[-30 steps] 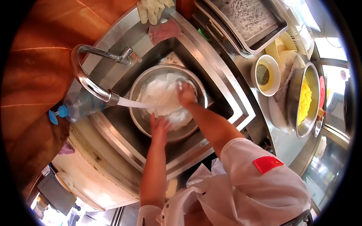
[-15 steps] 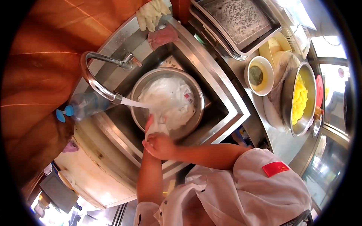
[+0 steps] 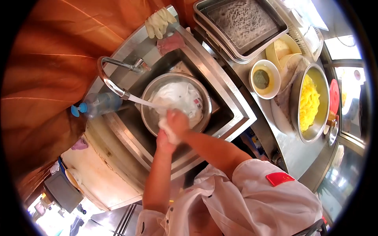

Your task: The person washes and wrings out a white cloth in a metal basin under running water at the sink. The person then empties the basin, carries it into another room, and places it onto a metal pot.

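Observation:
A metal basin (image 3: 208, 118) stands in the sink with white cloth (image 3: 177, 94) lying in water. Water runs from the curved faucet (image 3: 109, 80) into it. Over the basin's near edge, my left hand (image 3: 166, 144) is closed around a bunched white cloth (image 3: 168, 130). My right hand (image 3: 178, 122) presses on the same cloth just above, its fingers curled and blurred by motion. Whether this bunched piece joins the cloth in the basin is hidden behind my hand.
Left of the sink is a soap pump bottle (image 3: 100, 105). Pale gloves (image 3: 159, 23) and a pink cloth (image 3: 171, 43) lie at the back. On the right counter are stacked trays (image 3: 244, 55), a white bowl (image 3: 275, 78) and a metal bowl of yellow shreds (image 3: 325, 102).
My right hand has moved forward from near my left wrist to over the basin's edge. The bunched cloth now shows between both hands. The whole view has shifted slightly.

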Motion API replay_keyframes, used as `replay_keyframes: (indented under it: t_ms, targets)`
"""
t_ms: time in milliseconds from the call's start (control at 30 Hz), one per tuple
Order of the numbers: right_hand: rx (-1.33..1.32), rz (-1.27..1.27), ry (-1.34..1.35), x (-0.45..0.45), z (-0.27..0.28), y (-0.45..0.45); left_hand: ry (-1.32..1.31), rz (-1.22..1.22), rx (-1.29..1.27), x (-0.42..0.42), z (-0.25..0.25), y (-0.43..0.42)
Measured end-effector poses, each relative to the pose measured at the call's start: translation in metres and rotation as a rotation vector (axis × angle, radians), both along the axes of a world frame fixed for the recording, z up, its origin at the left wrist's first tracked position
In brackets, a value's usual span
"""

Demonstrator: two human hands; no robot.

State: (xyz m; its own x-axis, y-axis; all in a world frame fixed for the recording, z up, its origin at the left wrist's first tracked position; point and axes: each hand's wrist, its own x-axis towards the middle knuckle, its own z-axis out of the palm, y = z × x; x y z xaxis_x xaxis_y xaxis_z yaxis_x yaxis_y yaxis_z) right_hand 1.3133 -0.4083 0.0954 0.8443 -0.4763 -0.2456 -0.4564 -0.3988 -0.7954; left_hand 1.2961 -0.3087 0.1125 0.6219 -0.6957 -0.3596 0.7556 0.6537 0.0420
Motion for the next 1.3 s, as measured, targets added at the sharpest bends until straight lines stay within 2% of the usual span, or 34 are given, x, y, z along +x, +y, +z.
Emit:
replay_keyframes:
  t_ms: [67,133,233,300,367,400,467,500,533,600,667,733,767,800,867,900,933,1000,1033,1067,1100,1133,1167,1200,1233,1267,1300]
  targets:
    - [0.205,-0.013,0.358,0.007,-0.015,-0.029,0.206,0.115,0.650,-0.005,0.034,-0.015]
    - [0.150,0.159,0.482,0.002,-0.050,-0.050,0.237,0.159,0.708,-0.004,0.061,-0.019]
    - [-0.126,0.589,0.328,-0.016,-0.103,-0.067,-0.032,0.288,0.711,-0.010,0.085,-0.005]
    - [0.068,0.682,0.502,-0.019,-0.070,-0.097,-0.127,0.283,0.802,-0.009,0.128,-0.012]
    - [0.015,0.271,0.232,-0.031,-0.062,-0.111,-0.233,0.258,0.948,-0.008,0.167,-0.016]
    - [0.017,0.283,0.220,-0.029,-0.043,-0.118,-0.239,0.273,0.954,-0.008,0.172,-0.013]
    - [0.286,0.599,0.019,-0.025,0.044,-0.139,-0.418,0.126,1.354,-0.013,0.178,-0.008]
    - [0.226,0.765,-0.118,-0.024,0.077,-0.140,-0.550,0.160,1.469,-0.011,0.179,-0.011]
    - [0.163,0.928,-0.259,-0.023,0.103,-0.137,-0.548,0.174,1.478,-0.007,0.190,-0.018]
    - [0.092,1.027,-0.389,-0.022,0.141,-0.123,-0.504,-0.032,1.564,0.000,0.219,-0.032]
    - [0.020,1.117,-0.527,-0.016,0.157,-0.108,-0.543,-0.042,1.588,0.002,0.227,-0.032]
    - [0.096,1.002,-0.546,-0.011,0.168,-0.095,-0.544,0.112,1.618,-0.002,0.246,-0.033]
    - [0.139,0.879,-0.560,-0.011,0.159,-0.089,-0.441,0.191,1.541,-0.004,0.232,-0.014]
    - [0.141,0.888,-0.571,-0.008,0.157,-0.087,-0.442,0.205,1.547,-0.006,0.240,-0.011]
    - [0.134,0.954,-0.614,-0.002,0.155,-0.091,-0.228,0.307,1.312,-0.009,0.258,-0.005]
    - [0.152,0.955,-0.633,0.000,0.167,-0.094,-0.259,0.160,1.301,-0.013,0.230,0.019]
    - [0.140,0.959,-0.639,0.002,0.183,-0.097,-0.268,0.169,1.293,-0.016,0.213,0.030]
    - [0.250,1.067,-0.269,0.008,0.212,-0.102,-0.312,-0.355,1.334,-0.018,0.181,0.045]
    - [0.226,1.061,-0.272,0.014,0.221,-0.104,-0.567,-0.536,1.265,-0.014,0.159,0.056]
    - [0.158,1.183,-0.170,0.019,0.229,-0.106,-0.584,-0.537,1.249,-0.014,0.163,0.051]
    - [0.090,1.298,-0.058,0.023,0.235,-0.106,-0.534,-0.350,1.059,-0.015,0.174,0.039]
    - [0.070,1.284,-0.050,0.027,0.237,-0.105,-0.476,-0.170,0.862,-0.016,0.179,0.029]
    - [0.207,1.241,0.009,0.032,0.239,-0.103,-0.614,-0.116,0.639,-0.013,0.171,0.025]
    - [0.340,1.192,0.059,0.037,0.243,-0.100,-0.631,-0.116,0.617,-0.013,0.153,0.030]
    - [0.367,1.081,0.130,0.035,0.266,-0.096,-0.662,-0.166,0.592,-0.016,0.125,0.037]
    - [0.345,1.069,0.130,0.036,0.268,-0.091,-0.643,-0.168,0.581,-0.014,0.118,0.030]
    - [0.570,0.924,0.158,0.036,0.268,-0.086,-0.623,-0.170,0.570,-0.012,0.111,0.024]
